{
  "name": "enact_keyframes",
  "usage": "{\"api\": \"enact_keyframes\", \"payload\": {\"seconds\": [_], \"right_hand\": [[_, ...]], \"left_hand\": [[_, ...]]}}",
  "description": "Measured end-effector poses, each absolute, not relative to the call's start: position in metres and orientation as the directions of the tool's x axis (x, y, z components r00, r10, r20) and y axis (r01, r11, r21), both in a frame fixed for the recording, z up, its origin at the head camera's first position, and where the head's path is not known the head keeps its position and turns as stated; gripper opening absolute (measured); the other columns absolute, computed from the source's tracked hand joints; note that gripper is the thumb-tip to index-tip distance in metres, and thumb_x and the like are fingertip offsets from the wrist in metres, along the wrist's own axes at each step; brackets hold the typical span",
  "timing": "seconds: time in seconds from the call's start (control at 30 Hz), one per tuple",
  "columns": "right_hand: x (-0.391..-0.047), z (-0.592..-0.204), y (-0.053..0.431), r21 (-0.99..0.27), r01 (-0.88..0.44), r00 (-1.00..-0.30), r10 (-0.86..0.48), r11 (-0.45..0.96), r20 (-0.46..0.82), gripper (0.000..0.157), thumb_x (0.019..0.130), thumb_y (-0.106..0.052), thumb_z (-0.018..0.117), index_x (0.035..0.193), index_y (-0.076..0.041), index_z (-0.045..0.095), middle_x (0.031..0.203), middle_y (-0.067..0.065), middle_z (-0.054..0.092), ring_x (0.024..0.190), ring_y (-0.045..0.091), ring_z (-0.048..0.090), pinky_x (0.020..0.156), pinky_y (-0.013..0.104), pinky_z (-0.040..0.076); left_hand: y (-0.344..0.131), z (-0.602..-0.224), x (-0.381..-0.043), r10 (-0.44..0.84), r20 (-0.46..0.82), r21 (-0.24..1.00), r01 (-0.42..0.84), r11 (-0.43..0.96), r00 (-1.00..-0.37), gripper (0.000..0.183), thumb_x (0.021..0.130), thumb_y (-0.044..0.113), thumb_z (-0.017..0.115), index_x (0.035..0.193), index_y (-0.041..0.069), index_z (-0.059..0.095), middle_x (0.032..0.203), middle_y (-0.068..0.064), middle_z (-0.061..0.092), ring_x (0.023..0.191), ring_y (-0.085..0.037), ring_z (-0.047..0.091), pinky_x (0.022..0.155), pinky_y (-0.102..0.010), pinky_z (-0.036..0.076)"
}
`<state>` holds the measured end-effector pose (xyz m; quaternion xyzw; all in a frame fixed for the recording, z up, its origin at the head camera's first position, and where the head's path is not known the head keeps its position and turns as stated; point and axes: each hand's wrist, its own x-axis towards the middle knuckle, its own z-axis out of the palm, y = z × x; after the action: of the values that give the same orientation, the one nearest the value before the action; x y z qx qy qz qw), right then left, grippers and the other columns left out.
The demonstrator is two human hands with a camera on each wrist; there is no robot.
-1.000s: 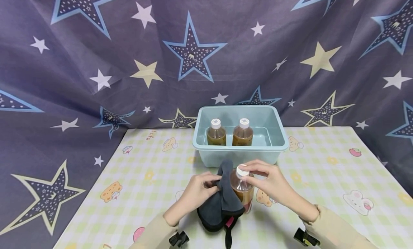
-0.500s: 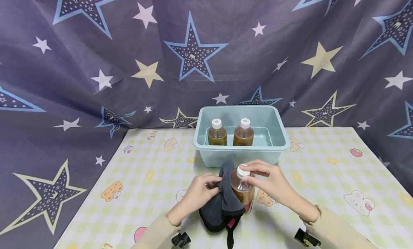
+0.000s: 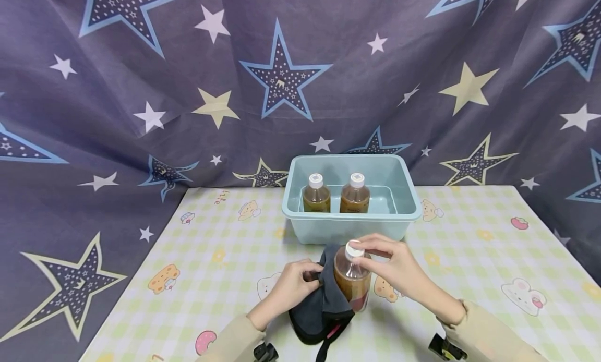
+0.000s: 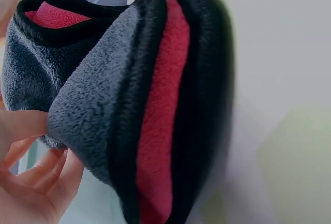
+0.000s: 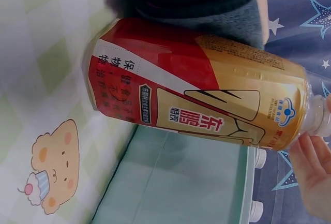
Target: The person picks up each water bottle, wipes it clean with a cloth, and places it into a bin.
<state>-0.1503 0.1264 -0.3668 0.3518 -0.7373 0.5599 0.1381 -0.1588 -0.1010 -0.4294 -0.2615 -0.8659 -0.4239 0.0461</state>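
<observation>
A drink bottle point(image 3: 352, 289) with a white cap stands upright on the table, its red and gold label point(image 5: 207, 87) showing in the right wrist view. My right hand point(image 3: 392, 260) grips it by the cap. On the bottle's left side my left hand point(image 3: 292, 285) pinches a folded grey cloth point(image 3: 312, 307) with black edging. The cloth touches the bottle and hangs down to the table. In the left wrist view, the thumb and fingers point(image 4: 39, 177) hold a grey fold, and a pinkish-red layer point(image 4: 160, 115) shows between the black edges.
Behind the hands stands a light blue plastic bin point(image 3: 347, 229) with two capped bottles, one on the left point(image 3: 316, 195) and one in the middle point(image 3: 355, 195). A checked tablecloth point(image 3: 225, 289) covers the table. A starry curtain point(image 3: 188, 64) hangs behind.
My left hand and the cloth have slid slightly down along the bottle, so the cloth's top sits lower. The cloth's black loop has swung left. My right hand stays on the cap.
</observation>
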Motion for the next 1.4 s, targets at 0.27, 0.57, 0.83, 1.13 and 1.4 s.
{"api": "enact_keyframes", "payload": {"seconds": [0.27,0.57,0.83,1.13,1.4], "right_hand": [[-0.15,-0.367,0.127,-0.734,-0.666,-0.722,-0.361,0.134,0.59,0.027,0.074,0.003,0.065,0.101,-0.001,0.065,0.098,0.01,0.061,0.09,0.01,0.059,0.078,0.023,0.046],[-0.149,-0.367,0.127,-0.731,-0.669,-0.72,-0.358,0.135,0.594,0.027,0.074,0.004,0.065,0.101,0.0,0.065,0.098,0.011,0.061,0.092,0.009,0.058,0.079,0.022,0.046],[-0.149,-0.367,0.128,-0.734,-0.664,-0.725,-0.357,0.139,0.589,0.027,0.074,0.004,0.065,0.101,-0.001,0.065,0.098,0.01,0.061,0.093,0.008,0.057,0.079,0.022,0.046],[-0.149,-0.368,0.128,-0.731,-0.667,-0.724,-0.355,0.143,0.591,0.027,0.074,0.005,0.065,0.101,-0.001,0.065,0.097,0.01,0.061,0.092,0.009,0.058,0.078,0.023,0.046],[-0.149,-0.368,0.127,-0.725,-0.673,-0.719,-0.359,0.145,0.595,0.027,0.075,0.004,0.065,0.101,-0.001,0.065,0.097,0.01,0.061,0.092,0.009,0.058,0.079,0.023,0.046]], "left_hand": [[-0.1,-0.441,-0.161,0.426,0.258,0.71,0.469,0.525,-0.867,0.021,0.07,-0.008,0.063,0.088,0.003,0.067,0.077,-0.003,0.061,0.059,-0.004,0.049,0.054,-0.018,0.041],[-0.101,-0.443,-0.161,0.426,0.222,0.717,0.443,0.539,-0.877,0.02,0.071,-0.006,0.062,0.089,0.002,0.067,0.082,-0.006,0.062,0.06,-0.003,0.05,0.055,-0.018,0.042],[-0.103,-0.437,-0.159,0.437,0.246,0.714,0.467,0.522,-0.865,0.02,0.072,-0.003,0.065,0.09,0.004,0.068,0.078,-0.003,0.062,0.06,-0.002,0.049,0.056,-0.018,0.042],[-0.103,-0.416,-0.155,0.407,0.314,0.7,0.499,0.51,-0.858,0.022,0.071,-0.003,0.067,0.092,0.004,0.069,0.077,-0.002,0.062,0.062,-0.004,0.049,0.057,-0.02,0.043],[-0.103,-0.403,-0.153,0.396,0.361,0.698,0.526,0.486,-0.845,0.023,0.071,-0.004,0.067,0.093,0.004,0.069,0.08,-0.002,0.063,0.065,-0.007,0.053,0.06,-0.021,0.045]]}}
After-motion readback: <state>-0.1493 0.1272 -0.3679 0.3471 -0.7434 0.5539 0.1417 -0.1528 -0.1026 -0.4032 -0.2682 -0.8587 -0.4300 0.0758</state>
